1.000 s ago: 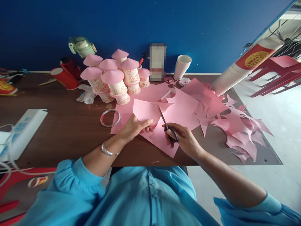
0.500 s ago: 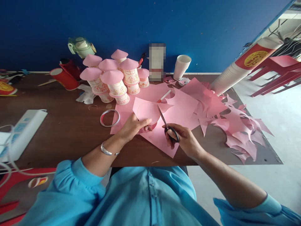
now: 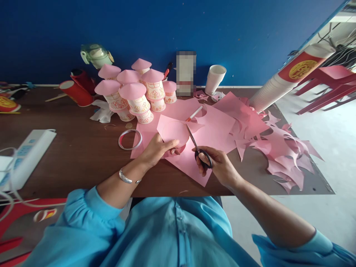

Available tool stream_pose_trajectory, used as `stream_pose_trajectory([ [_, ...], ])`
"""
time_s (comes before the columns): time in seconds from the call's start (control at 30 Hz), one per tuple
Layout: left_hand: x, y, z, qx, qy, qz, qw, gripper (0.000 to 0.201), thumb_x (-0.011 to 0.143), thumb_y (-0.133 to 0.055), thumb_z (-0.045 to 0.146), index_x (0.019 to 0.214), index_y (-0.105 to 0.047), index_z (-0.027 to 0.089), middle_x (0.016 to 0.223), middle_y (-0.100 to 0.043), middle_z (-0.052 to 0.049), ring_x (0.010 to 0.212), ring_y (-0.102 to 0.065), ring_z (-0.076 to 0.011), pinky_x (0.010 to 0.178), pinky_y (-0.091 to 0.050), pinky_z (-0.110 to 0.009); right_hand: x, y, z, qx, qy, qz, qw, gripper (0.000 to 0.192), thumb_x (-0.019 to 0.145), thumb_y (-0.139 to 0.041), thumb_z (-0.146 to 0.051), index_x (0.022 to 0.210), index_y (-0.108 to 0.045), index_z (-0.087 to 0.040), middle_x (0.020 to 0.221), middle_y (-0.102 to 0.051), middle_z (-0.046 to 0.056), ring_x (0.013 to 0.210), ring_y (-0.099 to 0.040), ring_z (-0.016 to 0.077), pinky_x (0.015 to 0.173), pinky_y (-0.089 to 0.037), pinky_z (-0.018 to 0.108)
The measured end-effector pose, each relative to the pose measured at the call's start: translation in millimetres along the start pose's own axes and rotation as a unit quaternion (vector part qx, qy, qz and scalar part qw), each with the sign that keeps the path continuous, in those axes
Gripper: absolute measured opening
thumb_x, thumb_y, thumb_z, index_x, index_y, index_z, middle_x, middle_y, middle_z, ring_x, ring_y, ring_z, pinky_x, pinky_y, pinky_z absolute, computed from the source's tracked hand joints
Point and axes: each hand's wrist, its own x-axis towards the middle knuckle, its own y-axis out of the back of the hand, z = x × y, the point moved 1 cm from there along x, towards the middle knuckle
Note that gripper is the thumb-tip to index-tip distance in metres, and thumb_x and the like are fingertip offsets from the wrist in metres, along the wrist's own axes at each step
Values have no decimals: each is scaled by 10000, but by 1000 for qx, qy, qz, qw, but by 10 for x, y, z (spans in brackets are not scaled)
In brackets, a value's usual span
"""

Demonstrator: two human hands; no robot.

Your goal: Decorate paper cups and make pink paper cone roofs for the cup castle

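Note:
My left hand (image 3: 162, 149) grips a piece of pink paper (image 3: 174, 131), thumb on top and fingers underneath. A faint round outline shows on the paper, and its lower right edge is cut in a curve. My right hand (image 3: 214, 163) is closed round the black handles of a pair of scissors (image 3: 204, 157). Their blades point up and left and meet the paper's right part, where a cut strip sticks out. Beneath both hands lie larger pink sheets (image 3: 217, 126). A white pen with a red end (image 3: 194, 113) rests on them.
Paper-cup towers with pink cone roofs (image 3: 133, 91) stand behind my left hand, near a tape roll (image 3: 130, 139). Pink offcuts (image 3: 289, 148) lie at the right, by a long cup stack (image 3: 278, 89). White cups (image 3: 215, 79) stand at the back. A power strip (image 3: 30, 155) is at left.
Almost nothing differs. Both hands, the paper and the scissors stay in nearly the same place.

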Motion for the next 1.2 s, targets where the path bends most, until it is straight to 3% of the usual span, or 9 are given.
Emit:
stream_pose_trajectory([
  [0.17, 16, 16, -7, 9, -13, -15, 1000, 330, 802, -793, 402, 620, -654, 164, 558, -586, 3, 563, -624, -132, 532, -451, -226, -3, 2, -5, 0, -4, 2, 1000, 514, 861, -800, -623, 1072, -759, -156, 695, -621, -22, 530, -589, 114, 472, -515, 266],
  [0.4, 6, -7, 33, -13, -35, -16, 999, 413, 779, -801, 397, 541, -546, 177, 522, -488, 36, 527, -516, -95, 581, -494, -237, -14, 14, -8, 4, -3, 4, 1000, 514, 840, -821, -626, 1036, -768, -154, 680, -614, -25, 515, -582, 106, 469, -519, 259],
  [0.83, 1, -51, 131, -19, -62, -7, 998, 320, 765, -764, 331, 607, -532, 177, 502, -450, 55, 479, -382, -62, 491, -396, -204, -28, -2, -11, 12, -5, 10, 1000, 516, 830, -828, -627, 1022, -771, -151, 669, -601, -30, 507, -566, 97, 473, -515, 251],
  [1.2, 46, -9, 46, -30, -66, 3, 997, 295, 763, -726, 321, 595, -526, 185, 510, -407, 72, 493, -390, -71, 627, -573, -264, -40, -4, -4, -2, -5, 14, 1000, 533, 837, -811, -637, 1026, -770, -140, 663, -589, -33, 496, -560, 100, 472, -503, 264],
])
